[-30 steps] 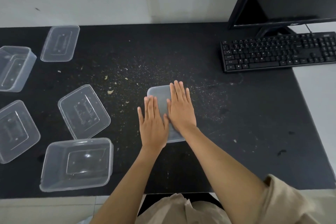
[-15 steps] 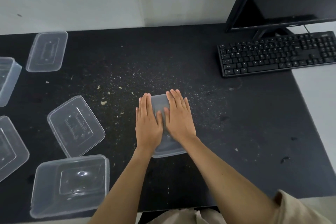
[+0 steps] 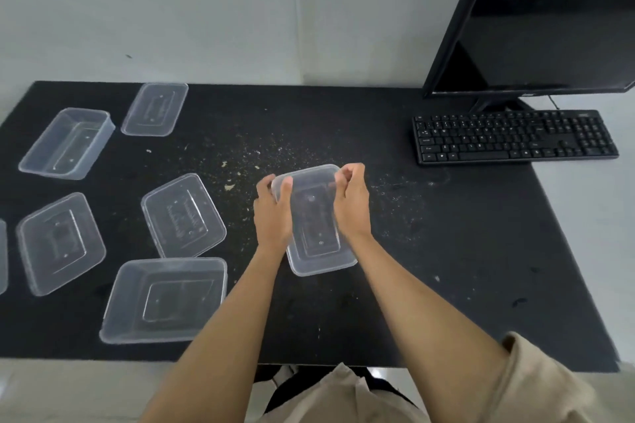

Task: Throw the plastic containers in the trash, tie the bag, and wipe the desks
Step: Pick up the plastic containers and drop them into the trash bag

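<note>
A clear plastic container (image 3: 314, 227) with its lid on lies in the middle of the black desk (image 3: 446, 251). My left hand (image 3: 273, 213) grips its far left corner, thumb on top. My right hand (image 3: 350, 203) pinches its far right corner with curled fingers. To the left lie several more clear containers and lids: a deep tub (image 3: 165, 299) near the front edge, a lid (image 3: 184, 215) beside it, another (image 3: 60, 242) further left, a tub (image 3: 67, 142) and a lid (image 3: 154, 109) at the back left. Crumbs are scattered over the desk's middle.
A black keyboard (image 3: 513, 137) lies at the back right, with a black monitor (image 3: 543, 17) behind it. A pale wall runs along the back of the desk. A white surface (image 3: 598, 216) adjoins the desk on the right.
Both hands were pressing flat on the container's lid. Now their fingers have curled round its far corners, and the container's top shows between them.
</note>
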